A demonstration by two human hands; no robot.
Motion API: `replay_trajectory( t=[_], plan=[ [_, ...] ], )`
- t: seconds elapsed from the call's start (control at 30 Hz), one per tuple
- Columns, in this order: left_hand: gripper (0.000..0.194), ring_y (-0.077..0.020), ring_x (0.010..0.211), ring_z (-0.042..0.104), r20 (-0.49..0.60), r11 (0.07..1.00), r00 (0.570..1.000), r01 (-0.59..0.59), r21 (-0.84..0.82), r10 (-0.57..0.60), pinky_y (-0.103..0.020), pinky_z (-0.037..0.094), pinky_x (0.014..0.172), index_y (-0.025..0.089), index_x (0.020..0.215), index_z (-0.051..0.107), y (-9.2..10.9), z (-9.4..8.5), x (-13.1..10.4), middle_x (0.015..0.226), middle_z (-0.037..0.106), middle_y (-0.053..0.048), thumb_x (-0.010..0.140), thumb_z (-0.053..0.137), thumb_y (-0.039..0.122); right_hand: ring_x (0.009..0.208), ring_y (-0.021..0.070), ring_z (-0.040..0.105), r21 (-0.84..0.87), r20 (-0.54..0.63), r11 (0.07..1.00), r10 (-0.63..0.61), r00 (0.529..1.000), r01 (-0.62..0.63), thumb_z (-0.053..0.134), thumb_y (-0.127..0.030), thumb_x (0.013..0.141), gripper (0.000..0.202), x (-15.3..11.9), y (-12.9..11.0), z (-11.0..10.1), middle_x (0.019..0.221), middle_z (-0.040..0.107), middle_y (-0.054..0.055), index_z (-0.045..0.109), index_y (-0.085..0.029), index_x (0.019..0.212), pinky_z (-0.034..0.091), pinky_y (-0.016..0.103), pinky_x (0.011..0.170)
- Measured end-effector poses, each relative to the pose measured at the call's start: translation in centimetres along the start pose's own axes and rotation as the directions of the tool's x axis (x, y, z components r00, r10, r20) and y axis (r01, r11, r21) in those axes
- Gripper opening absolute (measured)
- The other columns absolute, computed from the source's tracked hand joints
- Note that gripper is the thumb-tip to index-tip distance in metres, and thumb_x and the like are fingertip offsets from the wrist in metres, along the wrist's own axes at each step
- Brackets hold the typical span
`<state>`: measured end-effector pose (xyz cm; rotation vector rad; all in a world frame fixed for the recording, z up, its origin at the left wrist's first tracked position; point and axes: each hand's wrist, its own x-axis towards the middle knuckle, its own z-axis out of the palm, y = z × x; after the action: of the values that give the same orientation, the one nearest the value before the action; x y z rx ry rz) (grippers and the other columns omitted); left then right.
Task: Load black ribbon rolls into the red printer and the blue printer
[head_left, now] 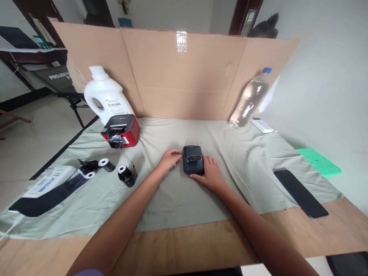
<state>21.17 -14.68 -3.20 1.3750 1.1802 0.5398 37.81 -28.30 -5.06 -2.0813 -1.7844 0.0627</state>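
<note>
A small black portable printer (193, 165) sits on the cloth in front of me, with a dark glossy strip across its top. My right hand (211, 172) grips its right side, thumb along the front lower edge and fingers behind. On the other side, my left hand (169, 161) has its fingers pinched together at the printer's left edge. Whatever lies between those fingertips, if anything, is too small to make out. Left of that hand stand several black paper rolls with white cores, the nearest roll (127, 175) upright.
A red and black printer (122, 130) stands before a white jug (103, 94). A black strip (54, 195) lies over a white box at left. On the right are a water bottle (250, 99), a white remote (261, 125), a phone (300, 193) and a green item (319, 162). Cardboard (184, 76) stands behind.
</note>
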Motion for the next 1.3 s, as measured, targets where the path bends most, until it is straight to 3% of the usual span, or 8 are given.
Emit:
replay_trajectory(
  t=[0.1,0.17,0.23,0.3,0.53,0.93,1.17,1.3],
  plan=[
    [0.018,-0.0079,0.055,0.056,-0.086,0.985,0.982,-0.166,0.039,0.169,-0.019,0.042,0.053,0.016,0.092,0.072,-1.0,0.3,-0.2,0.082,0.074,-0.002,0.079,0.059,0.02,0.115,0.0368,0.049,-0.003,0.0,1.0,-0.002,1.0,0.002,0.066,-0.071,0.075,0.097,0.0,0.0,0.0,0.13,0.053,0.018,0.037,-0.012,0.145,0.039,0.05,0.098],
    [0.02,-0.0131,0.073,0.066,-0.127,0.94,0.936,-0.311,0.14,0.329,-0.023,0.049,0.069,0.016,0.091,0.076,-1.6,0.3,-0.6,0.093,0.077,-0.006,0.08,0.061,0.022,0.116,0.0366,0.049,-0.001,-0.001,1.0,-0.004,1.0,0.004,0.066,-0.071,0.074,0.097,0.0,-0.1,-0.1,0.13,0.052,0.018,0.037,-0.012,0.145,0.038,0.049,0.098],
    [0.025,-0.016,0.083,0.068,-0.104,0.878,0.892,-0.403,0.259,0.44,-0.026,0.05,0.078,0.018,0.096,0.078,-2.1,0.3,-1.1,0.101,0.078,-0.006,0.082,0.059,0.024,0.115,0.0364,0.049,-0.002,-0.001,1.0,-0.001,1.0,0.001,0.066,-0.072,0.074,0.097,-0.1,-0.1,-0.1,0.13,0.053,0.018,0.037,-0.012,0.145,0.039,0.049,0.098],
    [0.029,-0.0161,0.08,0.068,-0.049,0.823,0.874,-0.435,0.365,0.483,-0.026,0.048,0.076,0.02,0.102,0.078,-2.2,0.2,-1.6,0.101,0.078,-0.005,0.085,0.055,0.025,0.115,0.0364,0.049,-0.005,0.001,1.0,0.003,1.0,-0.003,0.065,-0.073,0.074,0.098,-0.1,-0.2,-0.1,0.129,0.053,0.018,0.037,-0.012,0.145,0.039,0.049,0.098],
    [0.032,-0.0153,0.07,0.062,0.015,0.707,0.88,-0.39,0.59,0.474,-0.025,0.039,0.064,0.027,0.104,0.078,-1.4,0.2,-2.8,0.087,0.076,-0.003,0.089,0.05,0.029,0.112,0.0376,0.05,-0.001,-0.016,1.0,-0.01,1.0,0.01,0.061,-0.075,0.077,0.097,0.0,0.1,0.0,0.127,0.054,0.017,0.036,-0.014,0.148,0.039,0.049,0.096],
    [0.031,-0.0163,0.074,0.066,0.008,0.695,0.878,-0.384,0.607,0.479,-0.024,0.041,0.065,0.029,0.105,0.078,-1.8,0.3,-2.8,0.088,0.077,-0.003,0.09,0.051,0.029,0.113,0.0372,0.049,-0.017,0.008,1.0,0.002,1.0,-0.002,0.063,-0.073,0.076,0.097,0.0,0.0,-0.3,0.127,0.055,0.018,0.036,-0.013,0.148,0.038,0.048,0.096],
    [0.029,-0.0203,0.094,0.071,-0.064,0.882,0.914,-0.365,0.3,0.4,-0.028,0.054,0.082,0.025,0.107,0.078,-2.8,0.3,-1.2,0.103,0.078,-0.003,0.083,0.061,0.026,0.114,0.036,0.049,-0.008,0.001,1.0,0.016,1.0,-0.016,0.065,-0.071,0.076,0.097,-0.1,0.0,-0.2,0.129,0.054,0.017,0.035,-0.014,0.148,0.037,0.047,0.098],
    [0.031,-0.019,0.09,0.072,-0.104,0.929,0.925,-0.356,0.105,0.366,-0.03,0.056,0.086,0.016,0.108,0.077,-3.2,0.7,-0.4,0.102,0.078,-0.007,0.084,0.058,0.022,0.114,0.0357,0.049,-0.011,-0.014,1.0,0.011,1.0,-0.011,0.067,-0.07,0.075,0.099,-0.1,0.1,0.0,0.129,0.054,0.017,0.034,-0.012,0.148,0.037,0.047,0.098]
  ],
)
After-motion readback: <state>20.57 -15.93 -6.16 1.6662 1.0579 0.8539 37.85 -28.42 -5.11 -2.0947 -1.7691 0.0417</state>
